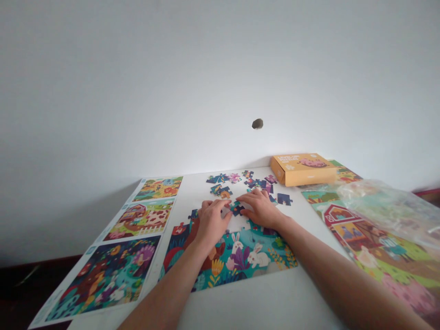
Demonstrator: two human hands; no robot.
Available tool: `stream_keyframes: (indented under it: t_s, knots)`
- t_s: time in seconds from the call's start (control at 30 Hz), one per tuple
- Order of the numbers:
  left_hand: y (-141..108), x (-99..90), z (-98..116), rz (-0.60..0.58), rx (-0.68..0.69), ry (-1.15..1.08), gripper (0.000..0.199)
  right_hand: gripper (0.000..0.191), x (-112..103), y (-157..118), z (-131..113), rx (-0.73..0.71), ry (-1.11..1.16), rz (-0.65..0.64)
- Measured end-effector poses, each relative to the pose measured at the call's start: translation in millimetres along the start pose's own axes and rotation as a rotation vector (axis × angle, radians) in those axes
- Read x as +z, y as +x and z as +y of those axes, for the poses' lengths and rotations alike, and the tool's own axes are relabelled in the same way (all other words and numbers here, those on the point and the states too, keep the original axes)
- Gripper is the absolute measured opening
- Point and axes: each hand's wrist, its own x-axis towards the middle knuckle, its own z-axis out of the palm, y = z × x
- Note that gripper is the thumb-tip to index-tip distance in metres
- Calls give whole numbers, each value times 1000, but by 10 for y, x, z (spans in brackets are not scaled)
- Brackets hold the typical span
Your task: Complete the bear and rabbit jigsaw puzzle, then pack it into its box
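A partly joined jigsaw puzzle [245, 252] lies on the white table, showing white rabbits, plants and part of a brown animal on teal. Above its upper edge, a dark blue-and-teal puzzle piece [237, 209] sits between my two hands. My right hand [261, 208] has its thumb and index finger around that piece. To the left, my left hand [213, 219] rests over the puzzle's upper edge, thumb and index finger slightly apart near the same piece. My forearms cover parts of the picture.
Several loose puzzle pieces [254, 183] lie beyond my hands. An orange puzzle box [304, 169] stands by the wall. At left is a reference sheet [137, 220] with three pictures. A farm puzzle [378, 243] lies at right, partly under a clear plastic bag [388, 206].
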Motion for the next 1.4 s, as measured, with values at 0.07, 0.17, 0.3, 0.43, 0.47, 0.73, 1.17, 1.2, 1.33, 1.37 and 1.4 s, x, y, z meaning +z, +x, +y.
stream_keyframes:
  t_s: [0.07, 0.17, 0.3, 0.43, 0.47, 0.73, 1.17, 1.2, 1.33, 1.37, 1.4]
  knots:
    - [2, 4, -6, -5, -7, -15, 32, 38, 9, 1, -16, -3, 22, -13]
    - [6, 8, -11, -13, -13, -27, 33, 39, 11, 1, -21, 12, 33, -14]
    - [2, 22, -20, -7, 7, 8, 31, 40, 20, -9, -32, -4, 50, -9]
    - [-4, 35, -30, -7, 27, 31, 31, 42, 20, -16, -48, -34, 67, -23]
    - [-3, 33, -30, -10, 28, 30, 31, 42, 16, -15, -50, -34, 66, -27]
    - [6, -8, 10, -39, -6, -14, 35, 49, -3, 3, -83, -19, 39, -42]
    - [5, -76, 80, 68, 142, -144, 28, 42, 40, 6, -49, 29, 252, 182]
    - [8, -73, 73, 66, 136, -146, 26, 38, 36, 9, -48, 34, 275, 207]
    - [12, -57, 49, 70, 123, -172, 17, 24, 18, 10, -53, 67, 346, 293]
    - [12, -57, 46, 69, 124, -181, 16, 22, 16, 9, -54, 79, 350, 309]
    - [11, -58, 47, 64, 121, -190, 16, 20, 16, 7, -55, 89, 350, 321]
